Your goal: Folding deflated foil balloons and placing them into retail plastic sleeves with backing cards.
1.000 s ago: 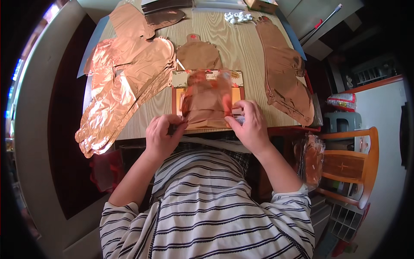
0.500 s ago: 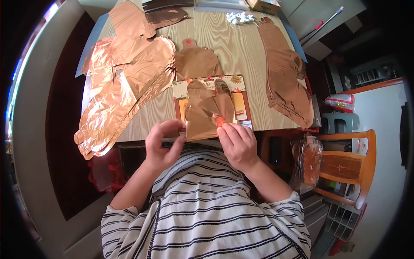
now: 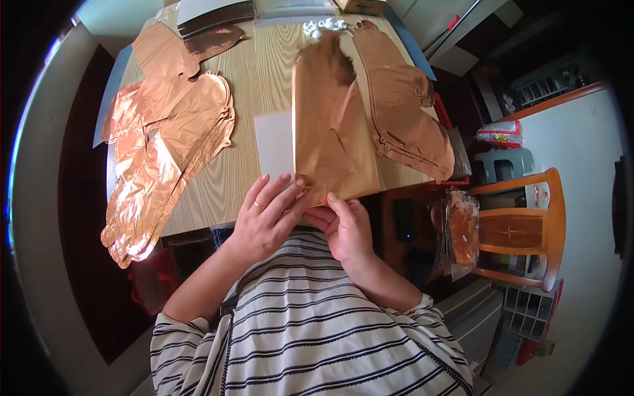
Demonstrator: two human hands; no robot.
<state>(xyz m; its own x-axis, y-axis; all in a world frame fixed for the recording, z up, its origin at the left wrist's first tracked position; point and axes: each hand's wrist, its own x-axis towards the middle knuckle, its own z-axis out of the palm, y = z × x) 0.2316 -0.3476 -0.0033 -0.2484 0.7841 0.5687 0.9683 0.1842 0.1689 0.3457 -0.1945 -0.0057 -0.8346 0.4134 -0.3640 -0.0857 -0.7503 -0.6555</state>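
A flat copper-coloured foil balloon (image 3: 333, 125) stretches up from my hands over the middle of the table, its far end blurred by motion. My right hand (image 3: 347, 228) pinches its near edge between thumb and fingers. My left hand (image 3: 267, 214), a ring on one finger, has its fingers stretched out, the tips touching the foil's lower left corner. Partly under the foil, a plain white card (image 3: 274, 145) shows at its left side.
Flat foil balloons lie in a pile at left (image 3: 165, 138) and another pile at right (image 3: 403, 99). Small white pieces (image 3: 323, 28) sit at the far edge near a cardboard box (image 3: 361, 6) and a dark stack (image 3: 214, 16). A wooden chair (image 3: 515, 228) stands right, with bagged foil (image 3: 459, 231) beside it.
The folded foil on the printed card is now opened out longer and lifted away from me. The printed face no longer shows; a white card does. My left hand has come to the foil.
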